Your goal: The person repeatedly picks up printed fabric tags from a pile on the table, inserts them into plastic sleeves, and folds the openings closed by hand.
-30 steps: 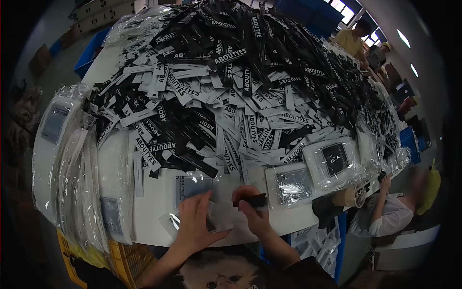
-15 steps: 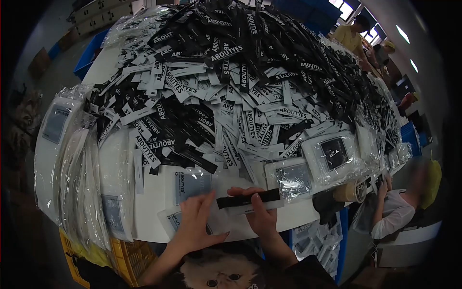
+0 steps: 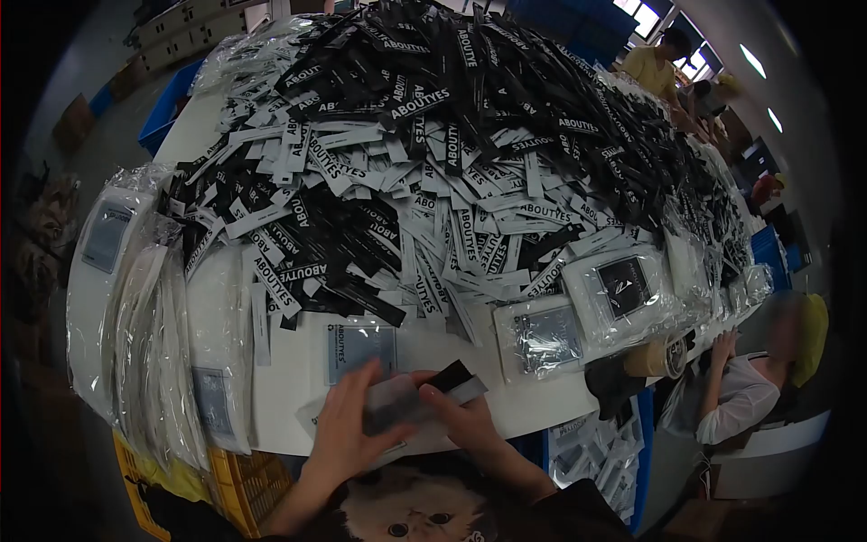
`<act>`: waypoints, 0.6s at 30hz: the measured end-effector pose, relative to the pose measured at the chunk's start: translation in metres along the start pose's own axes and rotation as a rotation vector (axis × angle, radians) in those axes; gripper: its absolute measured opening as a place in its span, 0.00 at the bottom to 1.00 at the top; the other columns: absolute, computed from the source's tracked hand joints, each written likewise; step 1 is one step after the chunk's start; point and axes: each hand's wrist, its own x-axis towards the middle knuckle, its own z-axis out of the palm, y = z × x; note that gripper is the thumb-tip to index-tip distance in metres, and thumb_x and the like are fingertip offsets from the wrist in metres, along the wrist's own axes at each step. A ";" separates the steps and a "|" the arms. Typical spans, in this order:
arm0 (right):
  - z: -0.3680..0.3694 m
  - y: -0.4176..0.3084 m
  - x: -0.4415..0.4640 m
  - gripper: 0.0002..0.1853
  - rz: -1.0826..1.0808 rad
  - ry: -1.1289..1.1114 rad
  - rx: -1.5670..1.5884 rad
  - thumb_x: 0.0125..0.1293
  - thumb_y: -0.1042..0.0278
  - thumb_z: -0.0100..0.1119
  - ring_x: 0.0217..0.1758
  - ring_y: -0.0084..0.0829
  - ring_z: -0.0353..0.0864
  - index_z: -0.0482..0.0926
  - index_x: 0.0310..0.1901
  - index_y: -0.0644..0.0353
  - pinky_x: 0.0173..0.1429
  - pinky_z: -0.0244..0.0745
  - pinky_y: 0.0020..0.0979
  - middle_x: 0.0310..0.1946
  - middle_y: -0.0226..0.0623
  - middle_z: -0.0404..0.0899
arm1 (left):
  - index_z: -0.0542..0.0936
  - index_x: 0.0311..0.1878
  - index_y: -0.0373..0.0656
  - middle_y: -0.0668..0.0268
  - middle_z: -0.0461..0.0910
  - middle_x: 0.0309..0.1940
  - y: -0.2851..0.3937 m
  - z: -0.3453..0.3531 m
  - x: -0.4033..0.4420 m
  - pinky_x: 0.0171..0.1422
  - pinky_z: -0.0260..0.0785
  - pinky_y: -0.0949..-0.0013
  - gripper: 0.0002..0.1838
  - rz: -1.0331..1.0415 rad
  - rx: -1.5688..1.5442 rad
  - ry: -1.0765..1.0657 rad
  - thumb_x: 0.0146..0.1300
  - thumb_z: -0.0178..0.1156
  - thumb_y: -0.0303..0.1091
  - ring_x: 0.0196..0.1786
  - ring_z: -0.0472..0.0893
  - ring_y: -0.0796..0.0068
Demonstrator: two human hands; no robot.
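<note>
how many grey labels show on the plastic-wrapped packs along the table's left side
2: the far label on the outermost pack, and the near label on the pack closest to the left hand. More may be hidden between them.

the left hand (image 3: 348, 420) curves beside a blurred, flat greyish piece (image 3: 390, 404), while the right hand (image 3: 468, 423) grips flat black-and-white strip packets (image 3: 459, 379). beyond them, a broad heap of black and white printed sachets (image 3: 433, 185) lies on a white table (image 3: 537, 406), with long clear-plastic-wrapped packs (image 3: 217, 334) at its left edge.
</note>
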 end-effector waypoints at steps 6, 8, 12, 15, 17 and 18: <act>0.011 -0.038 0.003 0.10 -0.336 0.243 -0.428 0.63 0.70 0.55 0.35 0.22 0.79 0.78 0.45 0.62 0.37 0.72 0.23 0.32 0.35 0.81 | 0.79 0.37 0.36 0.56 0.78 0.23 -0.010 -0.028 0.002 0.27 0.68 0.72 0.07 -0.194 -0.099 -0.224 0.57 0.60 0.29 0.20 0.76 0.66; -0.007 -0.041 0.000 0.08 -0.381 0.160 -0.792 0.63 0.71 0.55 0.35 0.24 0.81 0.79 0.42 0.62 0.39 0.73 0.24 0.30 0.39 0.81 | 0.79 0.35 0.36 0.56 0.78 0.23 -0.010 -0.026 0.000 0.29 0.69 0.72 0.06 -0.250 -0.167 -0.211 0.57 0.59 0.28 0.21 0.76 0.65; -0.034 -0.029 0.012 0.11 0.041 -0.525 -0.664 0.63 0.68 0.55 0.25 0.18 0.72 0.78 0.44 0.63 0.30 0.68 0.24 0.23 0.35 0.78 | 0.79 0.37 0.36 0.57 0.78 0.23 -0.015 -0.025 -0.002 0.27 0.68 0.71 0.06 -0.113 -0.185 -0.260 0.57 0.59 0.28 0.21 0.77 0.66; -0.019 -0.020 0.012 0.12 -0.025 -0.626 -0.567 0.62 0.67 0.55 0.23 0.18 0.68 0.78 0.45 0.63 0.30 0.67 0.24 0.22 0.34 0.77 | 0.79 0.36 0.36 0.57 0.78 0.23 -0.007 -0.017 -0.006 0.27 0.68 0.71 0.07 -0.091 -0.181 -0.329 0.56 0.60 0.29 0.21 0.76 0.66; -0.016 -0.014 0.012 0.12 -0.094 -0.588 -0.577 0.62 0.66 0.56 0.23 0.18 0.66 0.78 0.45 0.63 0.30 0.66 0.24 0.22 0.32 0.76 | 0.79 0.36 0.36 0.56 0.78 0.23 -0.006 -0.017 -0.006 0.27 0.68 0.71 0.08 -0.070 -0.160 -0.337 0.56 0.61 0.30 0.21 0.76 0.66; -0.022 -0.010 0.016 0.12 0.093 -0.590 -0.559 0.62 0.65 0.57 0.25 0.18 0.68 0.78 0.43 0.63 0.31 0.67 0.25 0.23 0.33 0.76 | 0.79 0.36 0.36 0.56 0.78 0.23 -0.007 -0.021 -0.004 0.27 0.68 0.71 0.09 -0.106 -0.118 -0.394 0.55 0.62 0.31 0.21 0.76 0.66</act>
